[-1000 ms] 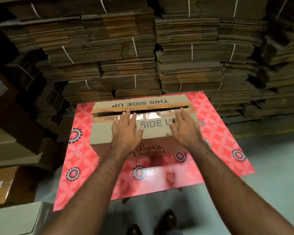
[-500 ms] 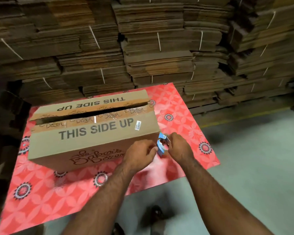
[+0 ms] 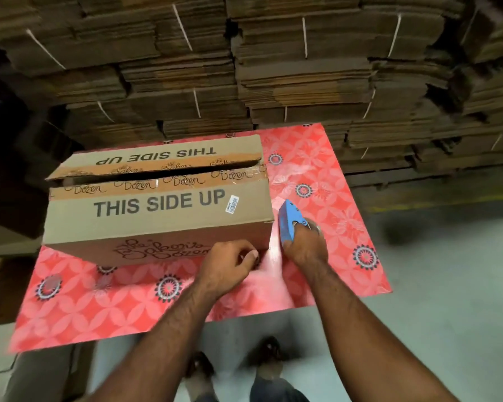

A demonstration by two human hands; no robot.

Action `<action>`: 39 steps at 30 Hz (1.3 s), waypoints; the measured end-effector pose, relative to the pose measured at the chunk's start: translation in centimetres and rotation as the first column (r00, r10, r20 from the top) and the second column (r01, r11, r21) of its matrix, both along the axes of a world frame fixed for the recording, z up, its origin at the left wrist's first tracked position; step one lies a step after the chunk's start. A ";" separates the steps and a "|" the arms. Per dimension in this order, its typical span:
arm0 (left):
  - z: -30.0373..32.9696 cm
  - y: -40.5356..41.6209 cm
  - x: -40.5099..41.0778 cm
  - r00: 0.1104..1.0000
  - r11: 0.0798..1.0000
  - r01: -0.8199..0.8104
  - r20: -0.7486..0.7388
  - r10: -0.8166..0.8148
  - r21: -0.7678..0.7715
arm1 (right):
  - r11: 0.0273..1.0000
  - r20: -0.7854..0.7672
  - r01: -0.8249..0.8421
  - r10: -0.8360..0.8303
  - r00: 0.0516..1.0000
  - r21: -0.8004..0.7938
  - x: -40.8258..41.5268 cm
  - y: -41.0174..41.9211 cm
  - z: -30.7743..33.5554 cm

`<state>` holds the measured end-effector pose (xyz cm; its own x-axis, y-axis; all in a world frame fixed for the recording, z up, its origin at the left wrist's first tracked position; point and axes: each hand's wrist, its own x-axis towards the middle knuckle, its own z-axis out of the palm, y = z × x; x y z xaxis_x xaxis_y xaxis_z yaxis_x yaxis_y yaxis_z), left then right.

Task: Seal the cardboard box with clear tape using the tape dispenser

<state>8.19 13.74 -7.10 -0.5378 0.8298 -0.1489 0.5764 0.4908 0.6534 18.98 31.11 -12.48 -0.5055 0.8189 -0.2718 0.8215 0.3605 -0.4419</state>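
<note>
Since half a second ago, the right hand (image 3: 304, 245) has lifted the blue tape dispenser (image 3: 290, 220) up beside the right end of the cardboard box (image 3: 157, 216), while the left hand (image 3: 230, 264) has drawn back to the box's near lower corner. The right hand's fingers are curled round the dispenser's handle, its blue body pointing up and away just beside the box's right edge. The left hand's fingers are bent in toward the thumb at the foot of the box; whether they pinch a tape end cannot be told. The box, printed "THIS SIDE UP", sits on a red flowered table (image 3: 331, 181), toward its left half, its two top flaps not quite meeting, a dark gap between them. A small barcode sticker (image 3: 232, 203) shows on the near flap. Bundled flat cartons (image 3: 302, 68) are stacked high behind the table. The person's feet (image 3: 269, 351) stand on the grey floor (image 3: 447, 271) below.
</note>
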 end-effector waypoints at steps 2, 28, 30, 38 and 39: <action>1.0 0.8 0.1 1.000 0.999 0.001 0.010 -0.001 0.043 | 0.999 -0.048 0.037 -0.038 0.998 -0.035 1.0 1.7 1.7; 15.0 -13.8 -15.7 0.251 0.479 -0.874 0.921 0.297 0.083 | 0.729 -0.325 -0.641 0.682 0.655 0.240 -16.3 -14.2 22.7; 14.9 -15.4 -17.2 0.263 0.513 -0.856 0.909 0.322 0.066 | 0.724 -0.330 -0.652 0.686 0.649 0.225 -17.9 -15.8 22.6; 14.3 -18.5 -23.6 0.282 0.601 -0.798 0.910 0.303 0.047 | 0.772 -0.330 -0.603 0.632 0.701 0.199 -22.6 -19.4 21.8; 14.2 -18.6 -24.2 0.292 0.616 -0.786 0.910 0.294 0.053 | 0.769 -0.307 -0.596 0.638 0.706 0.230 -23.0 -19.3 21.7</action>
<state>-15.98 -4.82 7.11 -0.7278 0.4621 -0.5067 -0.5736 -0.0051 0.8191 -4.01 11.79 9.24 -0.9489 0.3016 0.0929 0.1954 0.7927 -0.5775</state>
